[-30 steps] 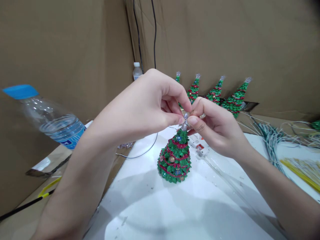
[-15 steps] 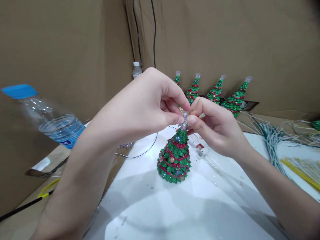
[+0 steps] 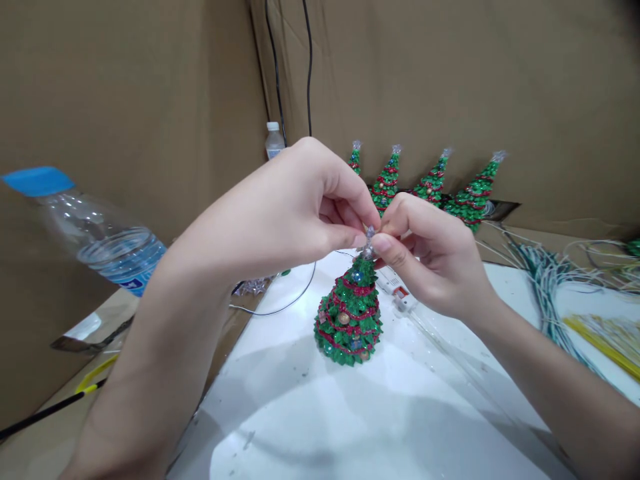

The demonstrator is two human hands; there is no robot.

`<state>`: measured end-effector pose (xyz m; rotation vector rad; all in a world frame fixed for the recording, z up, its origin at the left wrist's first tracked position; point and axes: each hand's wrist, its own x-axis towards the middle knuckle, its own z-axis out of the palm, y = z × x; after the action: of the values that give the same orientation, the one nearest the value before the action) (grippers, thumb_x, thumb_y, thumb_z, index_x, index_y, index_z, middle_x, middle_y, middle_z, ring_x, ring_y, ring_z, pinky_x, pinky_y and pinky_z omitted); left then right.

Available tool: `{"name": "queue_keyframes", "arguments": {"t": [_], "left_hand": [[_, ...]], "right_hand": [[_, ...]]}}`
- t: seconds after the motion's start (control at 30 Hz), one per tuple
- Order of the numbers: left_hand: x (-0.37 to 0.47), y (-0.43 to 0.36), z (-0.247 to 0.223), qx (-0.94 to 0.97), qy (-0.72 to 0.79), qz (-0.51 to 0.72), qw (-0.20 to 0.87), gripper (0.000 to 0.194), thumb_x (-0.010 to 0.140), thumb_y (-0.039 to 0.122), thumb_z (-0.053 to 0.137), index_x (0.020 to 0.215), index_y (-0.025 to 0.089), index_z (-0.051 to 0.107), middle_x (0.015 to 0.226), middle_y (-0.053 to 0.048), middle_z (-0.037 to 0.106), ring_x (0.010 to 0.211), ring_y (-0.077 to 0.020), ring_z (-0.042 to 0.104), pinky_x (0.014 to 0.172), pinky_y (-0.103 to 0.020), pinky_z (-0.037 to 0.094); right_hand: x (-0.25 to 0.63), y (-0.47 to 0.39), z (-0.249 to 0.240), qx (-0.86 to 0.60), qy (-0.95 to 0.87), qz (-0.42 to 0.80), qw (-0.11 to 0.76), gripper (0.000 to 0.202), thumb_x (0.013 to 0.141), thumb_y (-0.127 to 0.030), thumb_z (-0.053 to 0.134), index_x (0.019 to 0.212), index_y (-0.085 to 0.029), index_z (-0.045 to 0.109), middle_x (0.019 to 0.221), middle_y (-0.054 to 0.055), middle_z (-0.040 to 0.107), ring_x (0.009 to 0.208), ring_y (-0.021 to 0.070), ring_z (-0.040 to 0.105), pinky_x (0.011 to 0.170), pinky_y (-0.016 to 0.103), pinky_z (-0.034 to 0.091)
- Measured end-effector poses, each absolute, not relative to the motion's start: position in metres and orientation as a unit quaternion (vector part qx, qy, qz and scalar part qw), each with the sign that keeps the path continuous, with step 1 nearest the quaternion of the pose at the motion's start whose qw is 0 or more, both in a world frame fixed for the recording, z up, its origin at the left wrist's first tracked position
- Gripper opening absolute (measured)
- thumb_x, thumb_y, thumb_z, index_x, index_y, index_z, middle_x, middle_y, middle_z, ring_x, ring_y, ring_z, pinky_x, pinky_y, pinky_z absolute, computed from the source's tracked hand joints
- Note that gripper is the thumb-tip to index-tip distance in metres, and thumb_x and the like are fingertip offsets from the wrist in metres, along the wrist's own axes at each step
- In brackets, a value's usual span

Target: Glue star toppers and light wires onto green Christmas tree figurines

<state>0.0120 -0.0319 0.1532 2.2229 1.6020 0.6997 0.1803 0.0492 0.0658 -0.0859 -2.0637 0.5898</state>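
A small decorated Christmas tree (image 3: 349,313), green with red garland and little ornaments, stands upright on the white tabletop (image 3: 300,413). On its tip sits a clear star (image 3: 369,245). From the left, my left hand (image 3: 305,207) pinches the star's left side between thumb and forefinger. My right hand (image 3: 430,257) closes its thumb and forefinger on the star's right side. The fingertips of both hands nearly meet there and partly hide the star. The curled fingers behind are only partly visible.
Several similar trees (image 3: 473,190) line the cardboard wall at the back. Bundled green and white wires (image 3: 543,287) and yellow-white strands (image 3: 607,340) lie right. A water bottle (image 3: 120,247) leans in at left; a smaller bottle (image 3: 274,140) stands behind. A white plug-like device (image 3: 400,293) lies behind the tree.
Both hands stay pinched at the star, with only slight shifts of the fingers. The right thumb has moved a little to the left. The tree stands in the same place.
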Motion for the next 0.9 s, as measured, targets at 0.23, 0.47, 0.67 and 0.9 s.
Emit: {"name": "queue_keyframes", "arguments": {"t": [0.23,0.47,0.67,0.9], "left_hand": [[0.011,-0.033,0.152,0.778,0.560,0.252,0.131,0.017,0.076,0.024,0.063,0.084,0.019,0.077,0.072,0.004,0.075,0.066,-0.0114,0.069,0.056,-0.016,0.049],[0.013,-0.036,0.151,0.778,0.570,0.244,0.104,0.018,0.079,0.030,0.062,0.083,0.021,0.077,0.071,0.003,0.073,0.063,-0.0126,0.066,0.051,-0.019,0.044],[0.016,-0.039,0.147,0.768,0.597,0.223,0.056,0.025,0.081,0.037,0.060,0.087,0.020,0.076,0.068,0.001,0.068,0.063,-0.0149,0.064,0.053,-0.023,0.043],[0.021,-0.043,0.152,0.764,0.608,0.209,0.048,0.023,0.080,0.037,0.061,0.080,0.019,0.075,0.065,-0.001,0.068,0.060,-0.0162,0.064,0.050,-0.024,0.043]], "right_hand": [[0.180,0.051,0.066,-0.024,-0.833,0.311,0.456,0.019,0.092,-0.020,0.058,0.075,-0.018,0.048,0.075,0.003,0.048,0.066,0.0122,0.046,0.046,0.024,0.038],[0.181,0.052,0.066,-0.019,-0.831,0.340,0.440,0.021,0.093,-0.025,0.059,0.075,-0.019,0.048,0.077,0.002,0.048,0.067,0.0120,0.049,0.047,0.024,0.041],[0.180,0.054,0.067,-0.017,-0.823,0.376,0.426,0.021,0.095,-0.023,0.055,0.075,-0.019,0.048,0.079,0.002,0.049,0.067,0.0107,0.052,0.049,0.022,0.050],[0.179,0.057,0.066,0.001,-0.818,0.369,0.440,0.021,0.093,-0.023,0.057,0.074,-0.019,0.049,0.076,0.002,0.049,0.065,0.0111,0.051,0.045,0.022,0.047]]}}
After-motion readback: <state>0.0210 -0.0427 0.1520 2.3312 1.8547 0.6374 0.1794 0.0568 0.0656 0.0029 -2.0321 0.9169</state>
